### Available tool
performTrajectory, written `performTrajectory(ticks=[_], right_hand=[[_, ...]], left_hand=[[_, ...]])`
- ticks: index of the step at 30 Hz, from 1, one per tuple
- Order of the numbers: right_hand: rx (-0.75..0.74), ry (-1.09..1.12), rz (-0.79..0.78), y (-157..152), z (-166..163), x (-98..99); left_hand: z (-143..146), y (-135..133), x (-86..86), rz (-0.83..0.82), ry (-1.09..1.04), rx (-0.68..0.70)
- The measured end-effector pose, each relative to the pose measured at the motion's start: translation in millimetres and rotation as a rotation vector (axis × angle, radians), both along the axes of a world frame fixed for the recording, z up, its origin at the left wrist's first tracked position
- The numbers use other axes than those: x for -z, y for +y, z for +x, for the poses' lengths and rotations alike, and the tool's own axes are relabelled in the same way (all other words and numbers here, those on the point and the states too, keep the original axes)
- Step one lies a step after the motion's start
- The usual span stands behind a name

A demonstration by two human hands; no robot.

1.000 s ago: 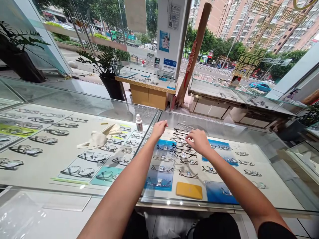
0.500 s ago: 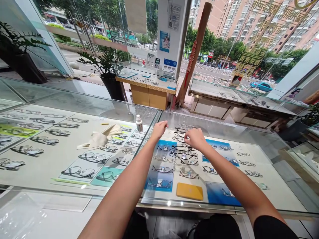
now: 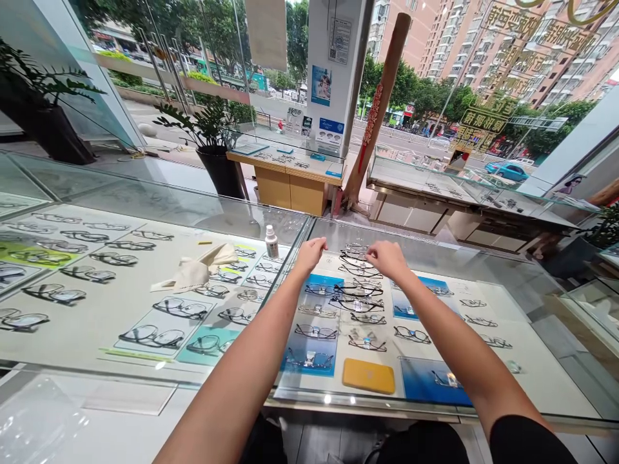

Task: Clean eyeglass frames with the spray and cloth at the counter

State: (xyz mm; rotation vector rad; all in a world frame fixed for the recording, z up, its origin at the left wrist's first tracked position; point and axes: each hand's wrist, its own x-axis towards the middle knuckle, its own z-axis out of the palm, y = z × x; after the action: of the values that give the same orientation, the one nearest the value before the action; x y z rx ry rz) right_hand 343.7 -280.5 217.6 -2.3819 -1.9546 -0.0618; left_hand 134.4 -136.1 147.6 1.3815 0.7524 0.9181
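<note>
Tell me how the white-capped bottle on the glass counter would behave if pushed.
Pushed near its cap, the white-capped bottle would probably tip, being clearly taller than wide. Once down, it might roll, since its body looks round. A low push may just slide it, as the glass counter looks smooth and shiny.

Pretty bright overall, with daylight let in through the shop windows (image 3: 483, 84). Glare dots are thrown along the front edge of the glass counter (image 3: 338, 399), clear plastic (image 3: 39, 419) is streaked with highlights, verticals get slanted toward the sides, small print's left soft.
</note>
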Motion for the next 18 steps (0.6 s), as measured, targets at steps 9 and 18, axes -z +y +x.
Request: performTrajectory(ticks=[9,18], right_hand=[[0.039,0.013,-0.130,72,35,0.7],[0.074,-0.025,-0.118,102,43,4.8]], left_hand=[[0,1,1.9,0.031,0.020,-0.018],[0,3,5.1,0.066,0.050,-0.036]])
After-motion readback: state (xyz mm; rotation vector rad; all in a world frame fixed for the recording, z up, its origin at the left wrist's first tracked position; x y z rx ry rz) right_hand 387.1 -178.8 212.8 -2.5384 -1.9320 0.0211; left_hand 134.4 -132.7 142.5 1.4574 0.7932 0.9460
